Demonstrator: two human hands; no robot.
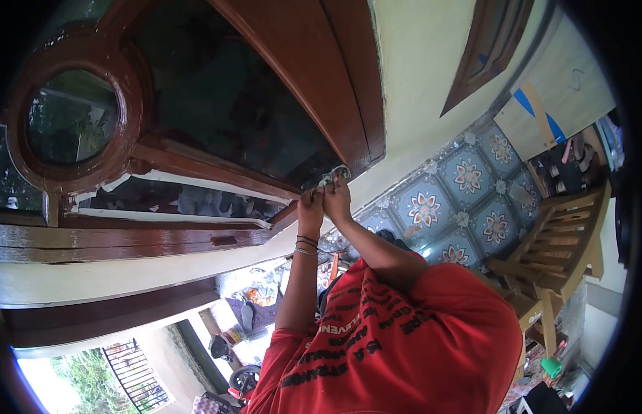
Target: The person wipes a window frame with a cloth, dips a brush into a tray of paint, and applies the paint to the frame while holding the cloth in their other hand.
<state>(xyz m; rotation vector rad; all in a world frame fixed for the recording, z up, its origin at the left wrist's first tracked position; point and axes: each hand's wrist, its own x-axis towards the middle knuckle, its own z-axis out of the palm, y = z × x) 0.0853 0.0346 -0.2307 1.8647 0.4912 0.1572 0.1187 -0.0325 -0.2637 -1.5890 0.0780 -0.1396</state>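
My right hand [337, 198] is closed at the corner of a dark glass pane [231, 90], its fingers pressed on a small crumpled whitish piece [340, 171], cloth or paper. Right beside it, touching, is my left hand [311, 208], fingers curled against the lower edge of the glossy brown wooden window frame [211, 169]. What lies under those left fingers is hidden. White strips [176, 181] with ragged edges run along the narrow lower pane. Dark bands and a beaded bracelet [306, 250] circle my left wrist.
A wooden slatted bench [555, 234] stands at the right on a floor of blue flower-patterned tiles [466, 176]. Beyond it is a board with blue tape [542, 114]. A wheeled vehicle [245, 378] and a barred railing [135, 376] show at the lower left.
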